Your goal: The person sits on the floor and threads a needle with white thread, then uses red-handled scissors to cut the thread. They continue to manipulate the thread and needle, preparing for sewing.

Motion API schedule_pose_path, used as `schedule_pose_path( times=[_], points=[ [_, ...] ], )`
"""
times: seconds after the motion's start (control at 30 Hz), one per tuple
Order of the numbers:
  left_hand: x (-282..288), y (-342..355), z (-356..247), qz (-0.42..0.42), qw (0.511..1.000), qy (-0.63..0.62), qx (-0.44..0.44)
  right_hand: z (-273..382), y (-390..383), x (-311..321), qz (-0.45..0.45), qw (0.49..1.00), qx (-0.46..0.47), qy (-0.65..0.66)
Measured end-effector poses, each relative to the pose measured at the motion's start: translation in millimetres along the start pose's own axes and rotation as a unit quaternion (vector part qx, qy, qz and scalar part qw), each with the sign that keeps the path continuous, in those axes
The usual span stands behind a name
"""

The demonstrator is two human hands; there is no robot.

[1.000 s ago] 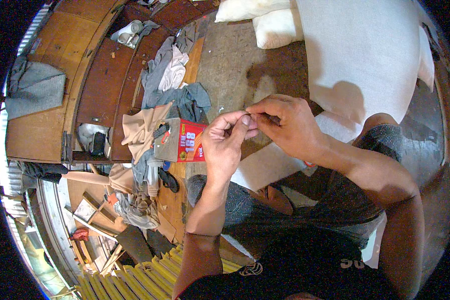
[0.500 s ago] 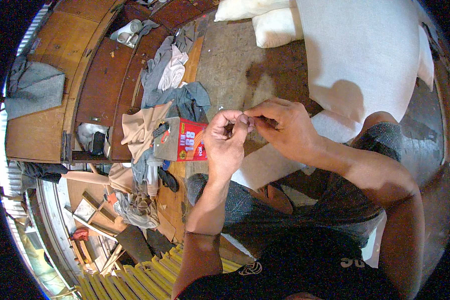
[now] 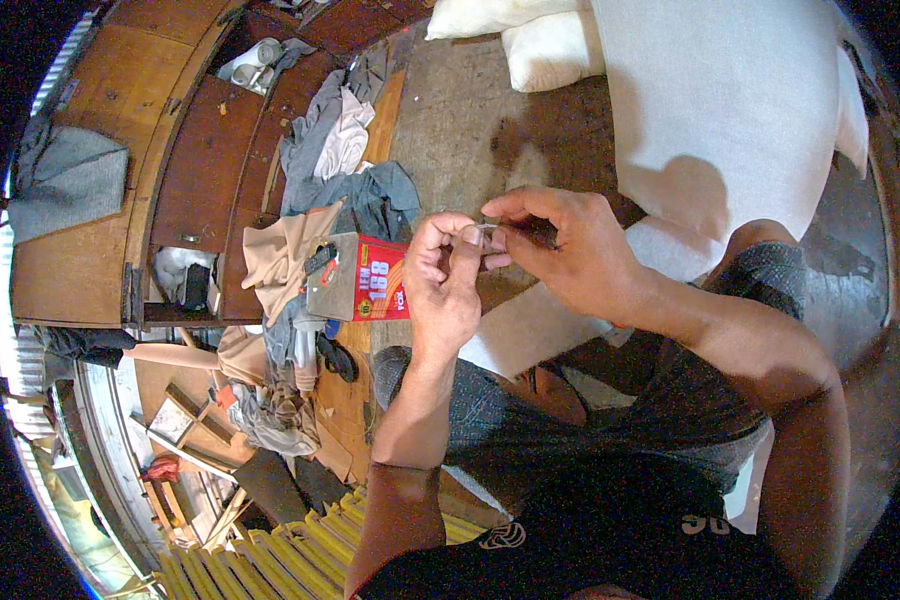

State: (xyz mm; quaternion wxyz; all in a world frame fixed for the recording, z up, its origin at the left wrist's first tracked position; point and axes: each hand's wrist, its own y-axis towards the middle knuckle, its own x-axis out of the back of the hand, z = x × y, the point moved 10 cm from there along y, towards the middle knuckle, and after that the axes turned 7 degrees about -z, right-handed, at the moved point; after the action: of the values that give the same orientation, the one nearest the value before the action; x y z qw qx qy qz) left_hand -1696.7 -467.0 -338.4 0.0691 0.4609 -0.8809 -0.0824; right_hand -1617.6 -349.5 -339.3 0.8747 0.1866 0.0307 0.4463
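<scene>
My two hands are raised close together in front of me, fingertips nearly meeting. My left hand (image 3: 444,285) is closed, thumb and forefinger pinching a thin pale strand (image 3: 487,227). From the right, my right hand (image 3: 582,245) meets it with bent fingers, thumb and forefinger around the strand's other end. The strand is too small to name exactly. Just left of and below my left hand stands a square metal can (image 3: 380,280) with a red label. A dark remote-like object (image 3: 320,260) lies on the can's top.
Large light-grey fabric cushions (image 3: 720,110) lie at the right, with white pillows (image 3: 555,50) at the far side. Crumpled cloths (image 3: 345,140) and a wooden cabinet (image 3: 205,150) are on the left. Yellow slats (image 3: 260,560) and wood scraps (image 3: 185,420) sit at lower left.
My right forefinger has lifted and moved apart from the left fingertips, so the pale strand shows between the hands. My left hand has shifted slightly left and up.
</scene>
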Motion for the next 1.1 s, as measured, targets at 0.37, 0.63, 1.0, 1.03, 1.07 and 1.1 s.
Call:
schedule_pose_path(
  times=[0.37,0.63,1.0,1.03,1.07,1.1],
  points=[
    [4,4,10,0.002,0.992,-0.123,0.039,1,3,3,0.004,0.999,-0.018,0.033],
    [1,5,16,0.008,0.989,-0.130,0.066,-1,3,-1,0.017,0.996,-0.033,0.079],
    [6,2,12,-0.034,0.999,-0.002,0.041,2,3,3,0.002,1.000,-0.002,0.022],
    [5,2,12,-0.029,0.999,-0.006,0.040,2,3,3,0.000,1.000,0.003,0.024],
    [3,2,12,-0.022,0.999,-0.009,0.038,1,4,2,-0.003,1.000,0.008,0.026],
    [2,3,12,-0.016,0.999,-0.012,0.037,1,4,3,-0.006,0.999,0.014,0.028]
  ],
)
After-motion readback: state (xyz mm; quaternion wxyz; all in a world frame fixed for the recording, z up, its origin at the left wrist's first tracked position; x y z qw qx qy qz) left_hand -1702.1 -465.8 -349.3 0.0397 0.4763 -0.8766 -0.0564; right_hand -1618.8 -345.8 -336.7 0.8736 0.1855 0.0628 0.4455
